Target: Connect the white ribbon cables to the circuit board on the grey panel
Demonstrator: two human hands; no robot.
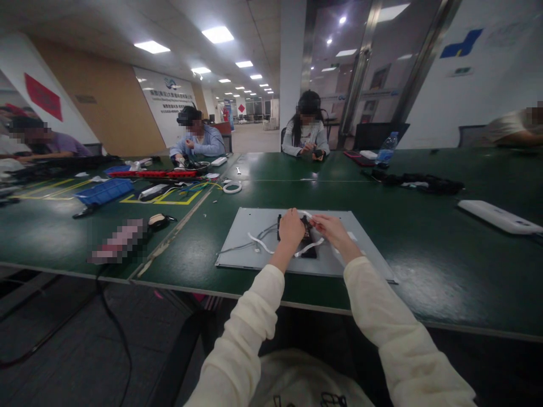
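Observation:
A flat grey metal panel [237,232] lies near the table's front edge, with a black part [309,252] at its middle. My left hand [292,229] is closed over the black part, its fingertips hidden from me; what it grips I cannot make out. My right hand [333,230] pinches a white ribbon cable [306,213] just to the right of my left hand. Another white flat cable [261,243] curves across the panel in front of the hands. Thin grey wires [240,247] run from the black part toward the panel's left edge.
On the green table [424,254] a white power bank [498,217] lies to the right. A water bottle [386,149] stands farther back beside black straps [418,182]. Leftward are a blue tray [104,192], a white tape roll [232,187] and a blurred pink object [121,242]. Several people sit around.

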